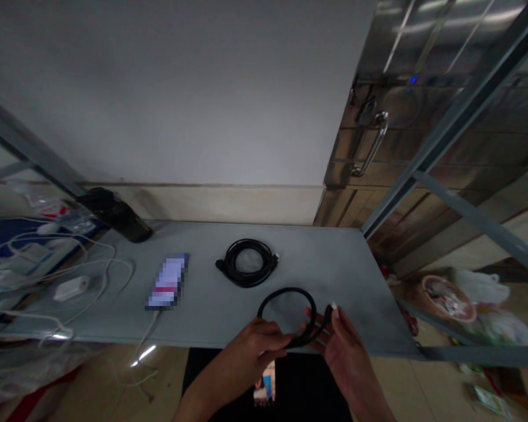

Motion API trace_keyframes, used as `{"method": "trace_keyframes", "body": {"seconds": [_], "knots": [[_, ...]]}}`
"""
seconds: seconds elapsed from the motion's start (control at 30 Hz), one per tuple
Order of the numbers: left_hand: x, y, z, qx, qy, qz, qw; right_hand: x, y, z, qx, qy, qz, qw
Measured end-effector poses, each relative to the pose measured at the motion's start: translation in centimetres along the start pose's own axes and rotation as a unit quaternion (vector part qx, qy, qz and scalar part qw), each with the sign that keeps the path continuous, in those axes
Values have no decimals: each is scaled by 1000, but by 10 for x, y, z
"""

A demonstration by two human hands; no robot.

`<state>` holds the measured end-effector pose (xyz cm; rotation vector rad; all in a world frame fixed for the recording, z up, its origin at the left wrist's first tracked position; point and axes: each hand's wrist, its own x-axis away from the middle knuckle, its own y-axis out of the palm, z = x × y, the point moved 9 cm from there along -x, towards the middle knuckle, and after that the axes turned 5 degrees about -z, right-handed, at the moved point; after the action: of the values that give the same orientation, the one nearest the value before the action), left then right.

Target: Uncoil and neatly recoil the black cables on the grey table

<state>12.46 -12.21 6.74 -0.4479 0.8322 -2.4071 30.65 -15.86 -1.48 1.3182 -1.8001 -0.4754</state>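
Between my two hands a black cable [290, 290] is bent into a loop near the front edge of the grey tabletop [334, 258]. Thumb and fingers of my left hand [261, 343] pinch the loop at its lower side. My right hand [341, 346] grips the cable close to its plug end [328, 313], with the fingers partly curled around it. Just beyond lies another black cable [247, 264], coiled flat, with a connector showing on each side. Part of the held cable is hidden by my fingers.
A phone [167, 281] with a white cord lies to the left. Behind it a black bottle [114, 214] leans near the metal frame. White cables and a white charger [71, 288] crowd the far left. Another lit phone [264, 384] is below the table edge. A basket [449, 299] stands right.
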Motion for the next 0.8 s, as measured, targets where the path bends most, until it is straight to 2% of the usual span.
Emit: {"method": "trace_keyframes", "body": {"seconds": [0.1, 0.23, 0.3, 0.4, 0.5, 0.63, 0.73, 0.8], "knots": [[3, 1, 17, -93, 48, 3, 994, 1, 2, 2, -8, 10, 1, 1000], [11, -2, 23, -201, 74, 26, 976, -1, 25, 1, 9, -12, -50, 999], [15, -9, 19, -247, 82, 43, 965, -9, 39, 0, 38, -30, -65, 997], [18, -33, 6, -300, 90, 77, 947, -30, 69, -4, 126, -74, -105, 984], [15, -67, -19, -336, 88, 113, 931, -64, 104, -5, 232, -123, -150, 953], [0, -108, -74, -326, 59, 144, 932, -124, 133, 5, 321, -154, -160, 921], [-11, -119, -115, -285, 44, 148, 946, -161, 138, 15, 404, -185, -151, 883], [-14, -119, -134, -266, 39, 155, 951, -173, 134, 18, 463, -217, -134, 849]]}}
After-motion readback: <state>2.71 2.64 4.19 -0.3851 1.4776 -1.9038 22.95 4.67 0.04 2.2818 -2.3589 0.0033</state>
